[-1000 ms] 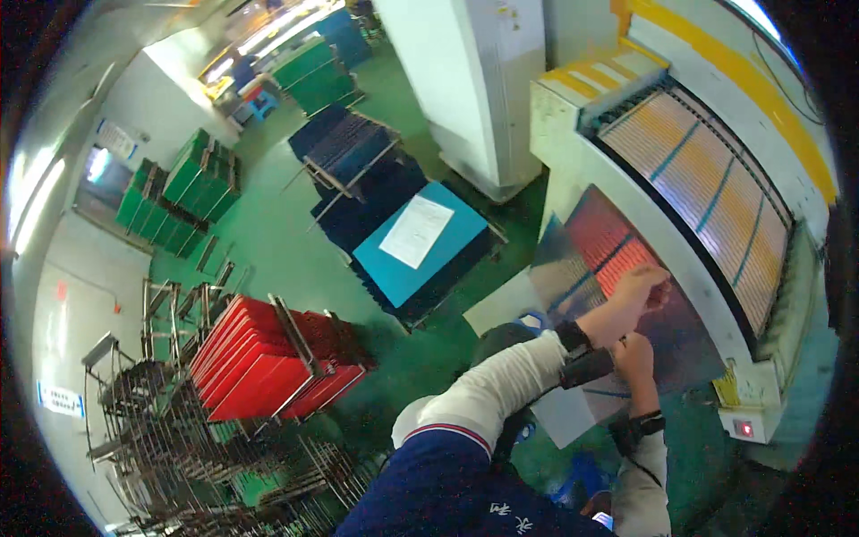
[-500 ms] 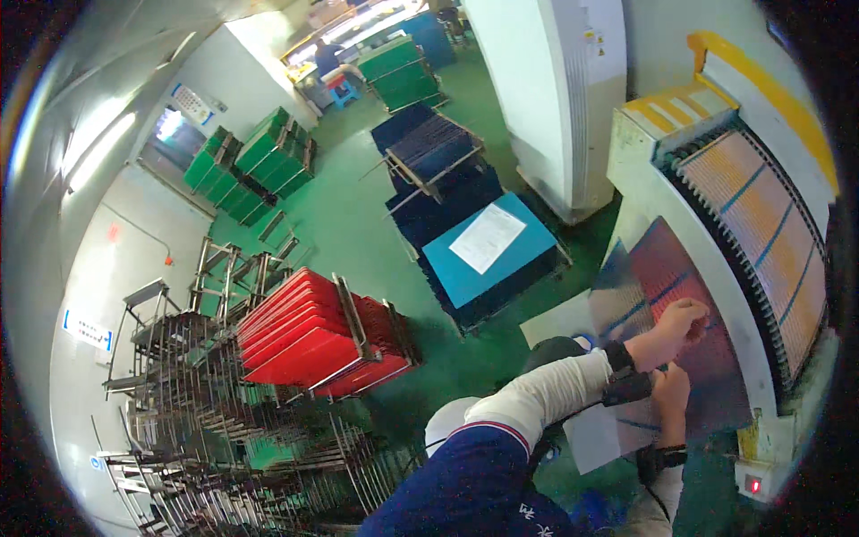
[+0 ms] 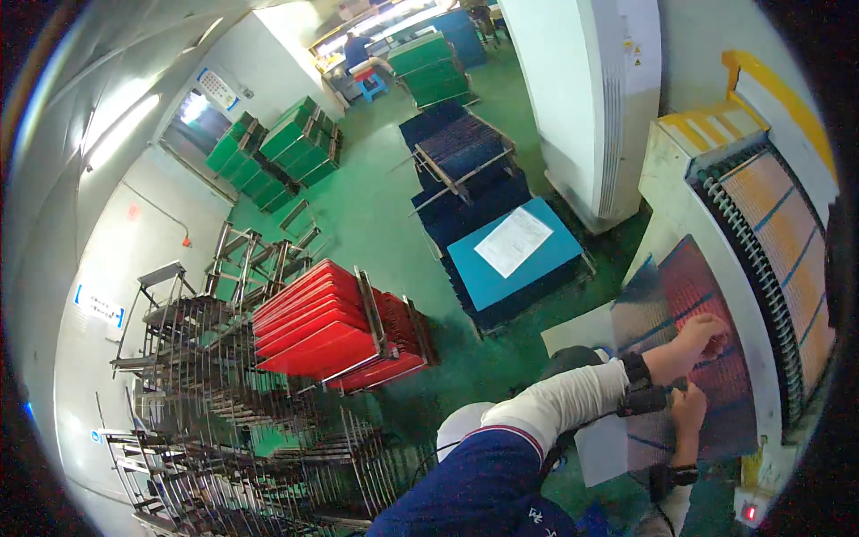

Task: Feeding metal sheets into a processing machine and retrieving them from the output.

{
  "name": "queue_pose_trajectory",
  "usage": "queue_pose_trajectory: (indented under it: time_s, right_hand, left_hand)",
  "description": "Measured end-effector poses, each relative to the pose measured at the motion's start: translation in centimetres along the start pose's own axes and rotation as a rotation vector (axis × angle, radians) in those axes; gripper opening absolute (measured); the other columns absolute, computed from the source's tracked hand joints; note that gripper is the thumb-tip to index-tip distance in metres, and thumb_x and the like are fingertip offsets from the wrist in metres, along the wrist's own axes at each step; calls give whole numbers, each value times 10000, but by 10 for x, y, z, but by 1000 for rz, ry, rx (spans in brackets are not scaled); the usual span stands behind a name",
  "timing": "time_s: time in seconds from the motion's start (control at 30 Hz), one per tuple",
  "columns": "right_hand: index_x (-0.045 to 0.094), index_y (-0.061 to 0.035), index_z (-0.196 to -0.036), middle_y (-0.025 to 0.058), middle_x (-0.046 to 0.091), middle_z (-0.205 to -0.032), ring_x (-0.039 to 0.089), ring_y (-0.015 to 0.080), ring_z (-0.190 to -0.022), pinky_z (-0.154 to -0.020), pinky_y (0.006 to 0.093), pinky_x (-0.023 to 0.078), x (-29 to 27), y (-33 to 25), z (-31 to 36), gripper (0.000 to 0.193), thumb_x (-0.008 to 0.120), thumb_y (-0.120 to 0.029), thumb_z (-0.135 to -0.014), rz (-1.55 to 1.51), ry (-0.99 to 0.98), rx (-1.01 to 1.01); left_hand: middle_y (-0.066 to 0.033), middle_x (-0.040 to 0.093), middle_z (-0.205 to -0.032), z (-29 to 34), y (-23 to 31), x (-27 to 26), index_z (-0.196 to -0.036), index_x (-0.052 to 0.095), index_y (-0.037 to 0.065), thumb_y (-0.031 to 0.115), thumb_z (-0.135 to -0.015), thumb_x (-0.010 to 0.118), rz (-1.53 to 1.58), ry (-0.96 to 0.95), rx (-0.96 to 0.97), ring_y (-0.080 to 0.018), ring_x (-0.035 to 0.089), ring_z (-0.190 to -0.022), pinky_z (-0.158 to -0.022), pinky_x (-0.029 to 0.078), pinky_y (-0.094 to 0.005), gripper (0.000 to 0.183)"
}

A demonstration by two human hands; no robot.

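My left hand is closed, fingers bent together, over a glossy sheet-like panel with a fine grid, dark bands and a reddish sheen. Closer to me, my right hand is also closed, with its thumb up, by the panel's lower half. What either hand pinches is too small to make out. Both wrists wear black bands, and a white sleeve covers my left forearm. A pale sheet shows at the panel's left side.
To the right stands a machine with a roller conveyor and yellow trim. Ahead is a dark rack topped by a blue board with a paper. Red panels fill a rack at left, beside metal frames. A tall white cabinet stands behind.
The whole view has shifted, so the surroundings sit further right and slightly lower. Both hands stay closed over the panel, with little change in their pose.
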State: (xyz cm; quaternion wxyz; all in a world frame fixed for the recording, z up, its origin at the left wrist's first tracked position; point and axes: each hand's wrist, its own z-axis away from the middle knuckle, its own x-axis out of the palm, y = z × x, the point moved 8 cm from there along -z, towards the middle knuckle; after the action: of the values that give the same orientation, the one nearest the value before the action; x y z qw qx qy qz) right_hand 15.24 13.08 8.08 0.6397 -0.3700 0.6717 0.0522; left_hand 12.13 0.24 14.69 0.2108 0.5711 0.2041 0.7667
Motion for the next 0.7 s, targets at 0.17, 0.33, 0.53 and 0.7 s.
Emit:
queue_pose_trajectory:
  time_s: [0.17,0.33,0.53,0.7]
  right_hand:
    - [642,38,-916,235,628,-760,633,381,-715,-647,446,479,-22,1,-4,287,643,-202,-758,171,-70,35]
    - [643,31,-930,156,635,-721,617,207,-657,-632,344,468,-120,11,-3,272,683,-184,-768,-267,-45,295]
    - [642,1,-1055,89,641,-942,573,165,-893,-795,313,458,-236,34,14,299,692,-116,-784,-865,596,525]
    - [619,46,-1063,111,624,-1064,582,215,-1035,-900,338,463,-271,8,18,248,644,-74,-847,116,705,339]
  left_hand:
    - [-48,621,-819,24,16,38,-968,610,57,179,-897,606,30,-286,-91,-147,592,-711,-630,495,-294,141]
    - [-61,644,-922,54,19,82,-1066,609,24,200,-917,590,-137,-571,-251,-165,623,-801,-731,526,-313,232]
    - [-44,641,-956,103,3,129,-1086,641,9,272,-924,586,-534,-1173,-374,-134,603,-816,-753,499,-270,314]
    - [-27,639,-947,122,-9,140,-1089,649,14,336,-910,611,-612,-1408,-477,-108,580,-816,-745,485,-261,370]
